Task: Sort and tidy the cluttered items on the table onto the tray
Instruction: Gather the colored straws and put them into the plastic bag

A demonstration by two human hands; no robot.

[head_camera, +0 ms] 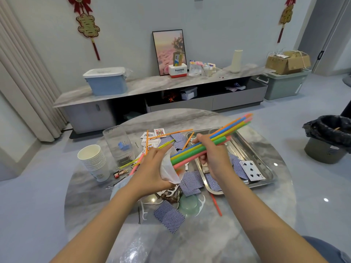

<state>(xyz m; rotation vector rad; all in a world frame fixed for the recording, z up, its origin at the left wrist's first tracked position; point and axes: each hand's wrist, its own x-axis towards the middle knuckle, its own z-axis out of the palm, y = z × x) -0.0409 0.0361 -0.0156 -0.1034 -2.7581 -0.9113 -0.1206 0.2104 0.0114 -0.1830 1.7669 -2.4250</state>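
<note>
My right hand point(212, 154) grips a bundle of coloured straws point(218, 136) that slants up to the right above the steel tray point(266, 164). My left hand point(152, 168) holds a white paper cup point(169, 169) tipped on its side, and the straws' near ends sit inside its mouth. Several playing cards lie on the tray, among them a five of spades point(251, 170). More cards point(169, 216) and loose straws point(216, 205) are scattered over the round marble table point(247, 224).
A stack of paper cups point(94, 162) and a clear plastic container point(118, 144) stand at the table's left. A green lid point(189, 205), floss picks and hairpins lie near the front. A lined bin point(328, 139) stands on the floor at the right.
</note>
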